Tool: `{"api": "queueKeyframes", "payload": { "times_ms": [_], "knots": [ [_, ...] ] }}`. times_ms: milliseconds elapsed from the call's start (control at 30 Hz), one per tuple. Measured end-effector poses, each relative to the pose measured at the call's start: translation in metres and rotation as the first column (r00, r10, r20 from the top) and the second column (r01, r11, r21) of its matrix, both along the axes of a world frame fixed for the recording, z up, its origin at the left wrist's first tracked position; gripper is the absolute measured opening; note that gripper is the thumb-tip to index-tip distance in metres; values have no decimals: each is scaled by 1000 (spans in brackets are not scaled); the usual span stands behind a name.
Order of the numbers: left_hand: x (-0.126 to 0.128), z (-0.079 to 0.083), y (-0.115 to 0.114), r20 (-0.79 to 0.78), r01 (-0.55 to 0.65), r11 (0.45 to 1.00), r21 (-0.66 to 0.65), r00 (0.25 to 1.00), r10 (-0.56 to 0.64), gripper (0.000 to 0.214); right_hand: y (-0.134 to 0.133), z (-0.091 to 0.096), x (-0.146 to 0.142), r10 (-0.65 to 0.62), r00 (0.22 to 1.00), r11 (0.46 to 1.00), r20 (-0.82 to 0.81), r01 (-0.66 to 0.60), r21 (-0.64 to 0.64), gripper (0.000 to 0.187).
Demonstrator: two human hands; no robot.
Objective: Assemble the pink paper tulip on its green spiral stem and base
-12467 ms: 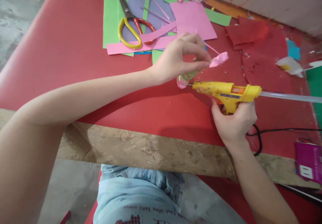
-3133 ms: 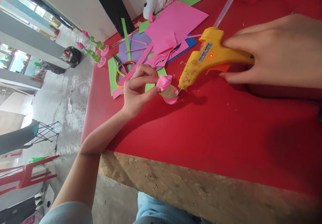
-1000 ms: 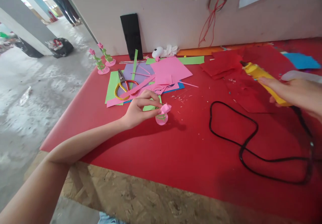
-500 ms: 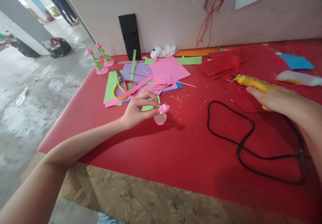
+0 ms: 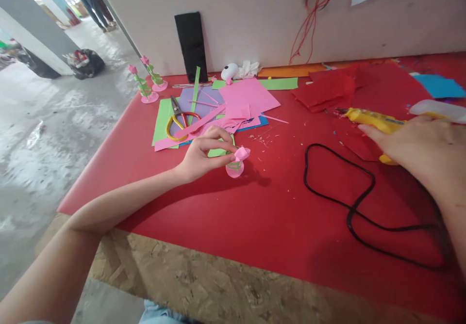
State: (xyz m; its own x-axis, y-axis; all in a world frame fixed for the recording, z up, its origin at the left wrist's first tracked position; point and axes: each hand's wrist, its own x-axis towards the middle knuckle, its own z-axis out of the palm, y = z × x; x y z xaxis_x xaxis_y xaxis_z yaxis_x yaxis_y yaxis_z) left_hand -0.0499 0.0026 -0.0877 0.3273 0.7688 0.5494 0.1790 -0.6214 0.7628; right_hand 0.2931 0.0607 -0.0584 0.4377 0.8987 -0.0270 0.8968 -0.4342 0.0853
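Note:
Between thumb and fingertips, my left hand [image 5: 207, 153] pinches a small pink paper flower [image 5: 242, 153] at its bloom. Beneath it show a bit of green and a round pink base [image 5: 235, 170], close above or on the red table. My right hand [image 5: 418, 142] is over a yellow glue gun [image 5: 374, 119], thumb along its side and the other fingers partly hidden. The gun's dark nozzle points left, toward red tissue paper [image 5: 327, 91]. Its black cord [image 5: 360, 200] loops across the table. Two finished-looking pink flowers on green stems [image 5: 143, 84] stand at the back left.
Red-and-yellow-handled pliers or cutters [image 5: 178, 118] lie on green, purple and pink paper sheets [image 5: 251, 96]. A black slab [image 5: 191, 47] leans on the wall. A clear bottle [image 5: 440, 109] and blue paper [image 5: 440, 86] lie at right. A person's legs [image 5: 91, 4] show far back left.
The view shifts slightly, moving the scene a little right. My right hand turns a bit over the glue gun, showing more of its back. My left hand keeps its pinch on the flower.

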Motion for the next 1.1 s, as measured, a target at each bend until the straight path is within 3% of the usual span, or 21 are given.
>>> {"api": "queueKeyframes", "payload": {
  "times_ms": [100,167,200,233,267,333,367,400,467,600,867,1100],
  "knots": [
    [0,-1,0,4,4,1000,6,1000,-4,6,-18,21,-26,91,994,993,52,-94,67,79],
    [0,-2,1,11,12,1000,23,1000,-12,7,-29,28,-44,255,966,962,38,-257,90,58],
    [0,-2,2,15,14,999,34,1000,-15,7,-35,28,-52,361,933,920,1,-356,162,43],
    [0,-2,2,15,14,999,41,1000,-14,7,-40,26,-61,475,879,851,-46,-445,278,29],
    [0,-3,2,16,11,999,47,1000,-11,7,-46,22,-70,615,784,736,-83,-533,418,20],
    [1,-3,3,20,7,998,64,1000,-8,6,-59,13,-89,847,526,428,-76,-591,684,16],
    [1,-3,3,24,9,997,74,1000,-11,5,-66,9,-98,894,438,354,-90,-570,742,14],
    [1,-3,3,27,13,997,80,1000,-15,5,-72,5,-107,921,372,321,-118,-547,773,8],
    [1,-2,2,29,24,996,81,999,-26,5,-83,0,-122,934,300,326,-193,-499,803,3],
    [1,-1,2,26,34,999,35,999,-35,4,-87,-3,-139,912,268,399,-309,-413,819,5],
    [1,-1,2,37,18,1000,15,999,-19,5,-79,-11,-149,871,155,490,-465,-323,810,9],
    [2,0,1,46,39,999,8,998,-40,8,-80,-16,-151,860,151,509,-487,-313,802,11]
  ]
}}
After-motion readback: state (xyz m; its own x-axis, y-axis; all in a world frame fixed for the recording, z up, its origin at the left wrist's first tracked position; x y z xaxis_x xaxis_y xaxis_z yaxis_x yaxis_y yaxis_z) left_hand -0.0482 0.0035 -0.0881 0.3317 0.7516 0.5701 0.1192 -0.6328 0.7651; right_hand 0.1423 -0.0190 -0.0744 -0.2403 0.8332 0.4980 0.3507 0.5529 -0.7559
